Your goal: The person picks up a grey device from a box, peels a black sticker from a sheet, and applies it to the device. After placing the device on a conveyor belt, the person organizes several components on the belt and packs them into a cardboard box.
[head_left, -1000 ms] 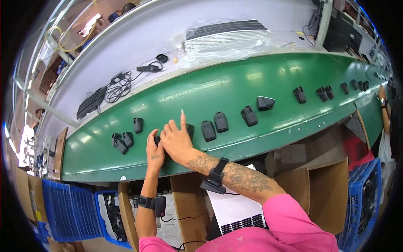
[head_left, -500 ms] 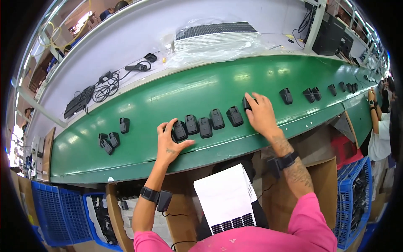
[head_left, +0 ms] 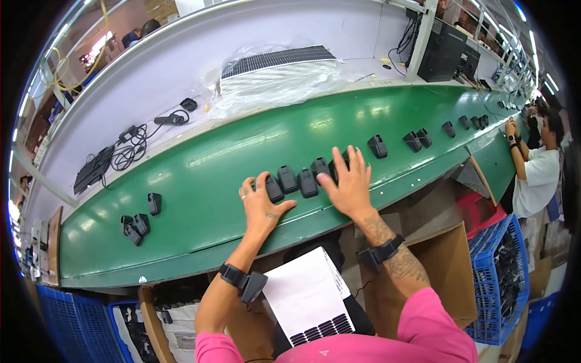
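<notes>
Resting flat on the green conveyor belt [head_left: 200,181], both hands bracket a short row of small black moulded-plastic wedge-shaped units [head_left: 296,178]: the left hand [head_left: 261,202] lies open with fingers spread, its fingertips touching the leftmost unit, while the right hand [head_left: 348,184] is likewise open, palm down, covering the right end of the row. Neither hand grips anything. The units sit side by side, touching or nearly so, near the belt's near edge. They look light, stiff and hard-shelled, with smooth faces that would likely slide easily on the belt; judging by their shape, pinching one across its two long sides, or pushing the row from both ends, should hold them best. More of the same black units [head_left: 136,225] lie well apart to the left, and others [head_left: 417,139] further right along the belt. Behind the belt a white shelf [head_left: 181,66] carries black cables [head_left: 130,145] and a clear plastic-wrapped grey panel [head_left: 275,72]. Below the hands lies a white box [head_left: 305,296], with brown cardboard cartons [head_left: 448,266] and a blue plastic crate [head_left: 505,272] beside it. Another person [head_left: 535,169] works at far right.
</notes>
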Motion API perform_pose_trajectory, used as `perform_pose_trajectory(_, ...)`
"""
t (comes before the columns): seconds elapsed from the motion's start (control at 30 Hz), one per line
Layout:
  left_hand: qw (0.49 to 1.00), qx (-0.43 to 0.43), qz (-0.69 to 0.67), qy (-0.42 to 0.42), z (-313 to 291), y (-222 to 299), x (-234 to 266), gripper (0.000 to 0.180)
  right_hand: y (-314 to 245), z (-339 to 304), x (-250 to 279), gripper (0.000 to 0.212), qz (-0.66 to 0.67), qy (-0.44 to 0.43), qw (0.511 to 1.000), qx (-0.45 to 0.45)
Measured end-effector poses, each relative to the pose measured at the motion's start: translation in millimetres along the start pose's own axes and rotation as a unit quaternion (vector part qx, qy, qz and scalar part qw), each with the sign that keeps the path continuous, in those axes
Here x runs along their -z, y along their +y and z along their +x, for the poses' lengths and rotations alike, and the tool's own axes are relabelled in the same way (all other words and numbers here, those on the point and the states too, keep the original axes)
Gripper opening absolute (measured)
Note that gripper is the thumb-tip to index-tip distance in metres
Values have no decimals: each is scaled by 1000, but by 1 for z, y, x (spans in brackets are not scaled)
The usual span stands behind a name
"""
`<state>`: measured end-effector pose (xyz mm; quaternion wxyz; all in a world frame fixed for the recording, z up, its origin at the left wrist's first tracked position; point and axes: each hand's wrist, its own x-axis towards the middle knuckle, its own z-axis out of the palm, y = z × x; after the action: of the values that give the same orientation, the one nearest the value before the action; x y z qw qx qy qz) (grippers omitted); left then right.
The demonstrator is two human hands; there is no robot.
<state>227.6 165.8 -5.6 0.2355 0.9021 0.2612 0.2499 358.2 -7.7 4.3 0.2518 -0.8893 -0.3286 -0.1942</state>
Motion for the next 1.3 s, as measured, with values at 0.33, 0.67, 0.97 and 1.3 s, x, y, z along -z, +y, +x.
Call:
perform_pose_trajectory(0.33,990,-107,-70,-57,27,9,-12,77,-20,20,-10,67,-126,-38,991,2)
perform_pose_trajectory(0.67,924,178,326,86,22,-245,150,64,-46,-22,15,73,5,-64,996,54)
perform_pose_trajectory(0.97,876,231,381,182,-5,-211,187,73,-45,-24,31,73,16,-58,994,92)
perform_pose_trajectory(1.3,915,322,204,134,18,-206,152,69,-57,-32,43,71,53,-45,993,95)
